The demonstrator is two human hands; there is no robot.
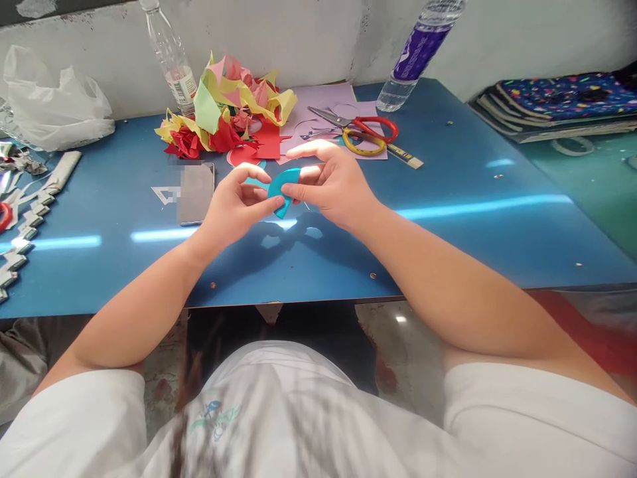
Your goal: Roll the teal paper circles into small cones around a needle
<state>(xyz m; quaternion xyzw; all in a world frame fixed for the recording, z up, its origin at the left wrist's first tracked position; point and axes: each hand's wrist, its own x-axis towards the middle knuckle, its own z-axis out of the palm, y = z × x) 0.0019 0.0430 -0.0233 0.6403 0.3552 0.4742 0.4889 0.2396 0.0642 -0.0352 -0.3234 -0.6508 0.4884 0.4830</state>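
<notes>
A small curved piece of turquoise paper (283, 188) is held up between both hands above the blue table (318, 259). My left hand (239, 199) pinches its lower left edge between thumb and fingers. On the other side, my right hand (331, 182) grips its upper right part, the thumb lying over the front. Behind the hands lie red and turquoise paper pieces (243, 156), partly covered by the fingers. Two pairs of scissors, one red-handled (375, 126) and one yellow-handled (363, 141), rest on purple paper (326, 99) beyond my right hand.
Crumpled coloured paper (231, 99) and a clear bottle (172, 63) stand at the back. A purple-labelled bottle (418, 56) is back right, a phone (196, 192) left of centre. At far left are a white plastic bag (54, 99) and a folded paper chain (30, 222).
</notes>
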